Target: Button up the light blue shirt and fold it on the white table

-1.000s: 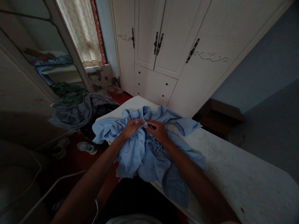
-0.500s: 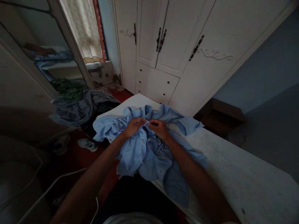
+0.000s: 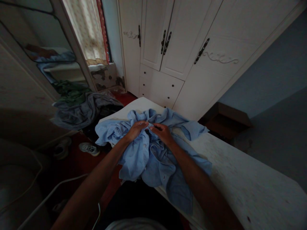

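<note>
A light blue button-up shirt (image 3: 134, 159) lies rumpled over the near end of a white table (image 3: 240, 166), one sleeve stretched to the right and its lower part hanging over the front edge. My left hand (image 3: 138, 129) pinches the cloth near the collar area. Close beside it, my right hand (image 3: 161, 132) grips the same spot from the other side, fingertips almost meeting the left ones. Small buttons show along the front placket. What exactly sits between the fingertips is too small to make out.
A pile of grey and green clothes (image 3: 83, 105) is heaped at the left, below a mirror (image 3: 59, 35). White sneakers (image 3: 89, 149) rest on the red floor. Behind the table stands a white wardrobe (image 3: 155, 76), with a brown wooden box-like unit (image 3: 230, 121) to its right. A pale cable (image 3: 55, 188) crosses lower left.
My fingers have shifted slightly on the cloth, the right fingertips drawing a little to the left. The shirt has otherwise stayed in place.
</note>
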Available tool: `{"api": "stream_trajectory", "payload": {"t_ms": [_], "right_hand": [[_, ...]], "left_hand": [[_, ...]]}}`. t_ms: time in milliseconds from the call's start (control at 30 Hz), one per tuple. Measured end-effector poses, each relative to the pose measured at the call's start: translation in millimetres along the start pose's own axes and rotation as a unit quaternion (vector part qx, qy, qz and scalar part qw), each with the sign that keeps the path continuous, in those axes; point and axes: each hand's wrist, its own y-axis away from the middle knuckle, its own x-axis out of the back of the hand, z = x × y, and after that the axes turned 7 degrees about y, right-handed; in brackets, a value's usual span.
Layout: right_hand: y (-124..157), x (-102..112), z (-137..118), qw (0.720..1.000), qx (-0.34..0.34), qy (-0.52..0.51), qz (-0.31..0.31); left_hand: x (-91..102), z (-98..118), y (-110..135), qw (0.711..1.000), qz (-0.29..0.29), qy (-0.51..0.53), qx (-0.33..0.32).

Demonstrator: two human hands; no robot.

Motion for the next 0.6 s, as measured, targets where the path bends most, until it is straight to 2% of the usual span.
{"api": "stream_trajectory", "payload": {"t_ms": [233, 467, 600], "right_hand": [[1.0, 7.1, -5.4, 0.999, 0.022, 0.017, -0.037], [1.9, 7.7, -3.9, 0.998, 0.047, 0.033, -0.008], [3.6, 6.4, -3.1, 0.998, 0.051, 0.025, 0.004]], "left_hand": [[-3.0, 4.6, 1.5, 1.0, -0.02, -0.009, -0.005], [-3.3, 6.6, 2.1, 1.0, -0.026, -0.001, 0.015], [-0.6, 8.2, 0.8, 0.998, -0.041, -0.029, 0.024]]}}
